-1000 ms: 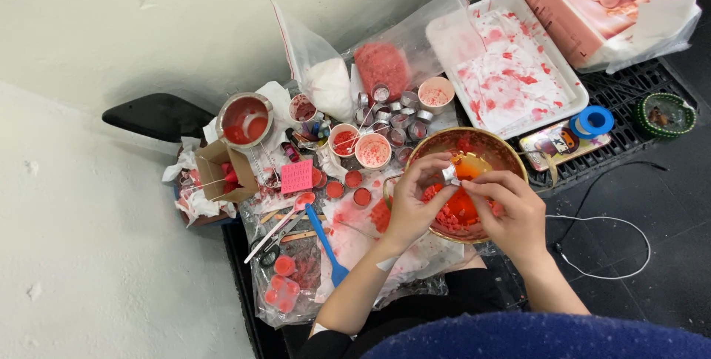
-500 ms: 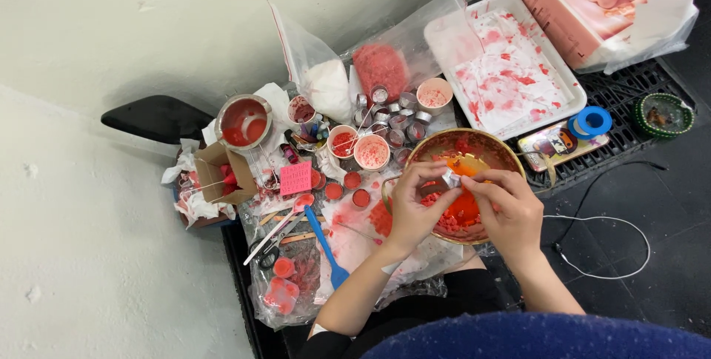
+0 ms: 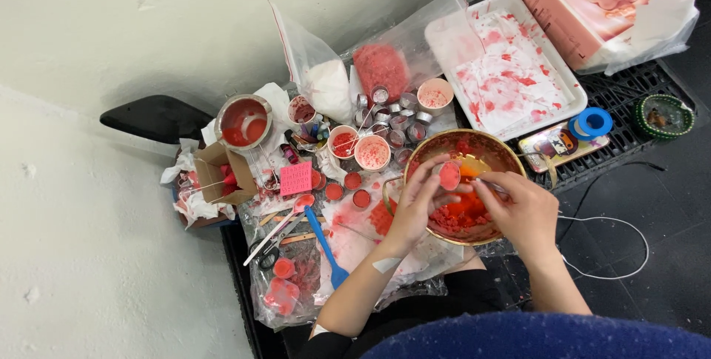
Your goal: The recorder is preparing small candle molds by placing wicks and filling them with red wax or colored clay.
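While left hand (image 3: 416,200) pinches red disc (image 3: 449,175), over bowl (image 3: 495,148)

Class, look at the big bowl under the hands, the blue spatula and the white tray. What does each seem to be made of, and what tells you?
Bowl: likely metal, going by its thin, shiny golden rim, smeared red inside.
Blue spatula: probably plastic or silicone; its colour is even and matte.
White tray: looks like plastic or enamel, smooth and glossy with a rounded rim and red stains.

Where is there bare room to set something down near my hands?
Bare dark floor lies right of the right hand, crossed only by a white cable. Left of the metal bowl is crowded with small red-filled cups, a blue spatula and stained plastic sheeting.
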